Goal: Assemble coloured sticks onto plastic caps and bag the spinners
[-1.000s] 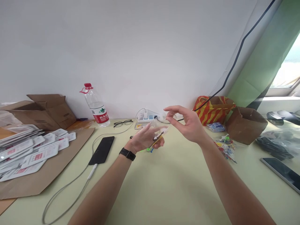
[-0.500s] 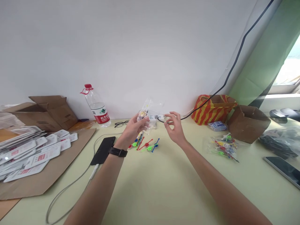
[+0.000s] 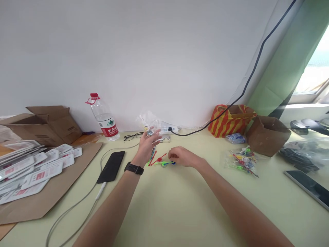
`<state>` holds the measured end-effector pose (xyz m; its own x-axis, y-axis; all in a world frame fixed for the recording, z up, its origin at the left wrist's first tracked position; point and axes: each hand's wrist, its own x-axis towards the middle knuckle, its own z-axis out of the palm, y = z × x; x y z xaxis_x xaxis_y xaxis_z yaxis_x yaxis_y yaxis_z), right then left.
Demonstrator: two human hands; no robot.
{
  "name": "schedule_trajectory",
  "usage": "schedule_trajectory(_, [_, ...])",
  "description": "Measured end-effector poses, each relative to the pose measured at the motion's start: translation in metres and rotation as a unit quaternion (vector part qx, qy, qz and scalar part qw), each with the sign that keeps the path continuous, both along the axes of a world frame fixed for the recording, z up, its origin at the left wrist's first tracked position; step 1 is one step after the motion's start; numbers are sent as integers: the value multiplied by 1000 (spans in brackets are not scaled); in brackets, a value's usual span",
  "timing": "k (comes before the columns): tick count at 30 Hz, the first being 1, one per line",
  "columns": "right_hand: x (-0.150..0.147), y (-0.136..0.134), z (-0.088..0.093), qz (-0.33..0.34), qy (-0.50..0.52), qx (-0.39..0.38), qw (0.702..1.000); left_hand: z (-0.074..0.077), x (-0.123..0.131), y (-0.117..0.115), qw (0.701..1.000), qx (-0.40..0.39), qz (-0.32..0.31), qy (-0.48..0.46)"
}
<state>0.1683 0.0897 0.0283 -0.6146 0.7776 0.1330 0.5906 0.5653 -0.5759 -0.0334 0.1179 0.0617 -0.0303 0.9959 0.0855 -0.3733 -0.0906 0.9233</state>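
My left hand is raised above the table, its fingers closed around a crumpled clear plastic bag with small shiny and yellow parts in it. Down at the tabletop, my right hand is curled in a pinch at a blue arrow spinner, covering its upper part. Just left of these fingers lie a green arrow spinner and a red arrow spinner. More thin coloured arrows are partly hidden behind my left wrist.
A filled bag of coloured spinners lies to the right, before a cardboard box and a striped bag. On the left are a phone on a cable, a water bottle and stacked cards. Behind sits a power strip.
My right hand has come down and left from the air to the blue arrow spinner, its fingers closing in. My left hand still holds the bag, which has tilted left.
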Motion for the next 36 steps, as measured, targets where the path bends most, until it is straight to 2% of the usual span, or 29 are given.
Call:
schedule_trajectory(3, [4,-2,4,0,-17,-17,1000,-6,1,1,999,11,1,39])
schedule_trajectory(8, [9,-4,7,10,-53,-61,997,-10,5,0,999,0,-35,25])
schedule_trajectory(14, [12,-3,10,39,-81,-88,992,-13,5,0,999,0,-27,27])
schedule_trajectory(18, [15,-1,13,33,-82,-91,992,-13,3,0,999,-2,-29,22])
schedule_trajectory(24, [31,0,27,22,-80,-99,992,-11,3,1,1000,-11,-12,25])
schedule_trajectory(31, [80,0,59,-34,-57,-64,996,-16,15,-8,996,9,-28,87])
schedule_trajectory(34, [111,-7,79,-121,2,16,993,-25,31,-20,990,10,-59,130])
schedule_trajectory(36, [126,-16,93,-177,45,86,979,-34,44,-30,985,13,-87,151])
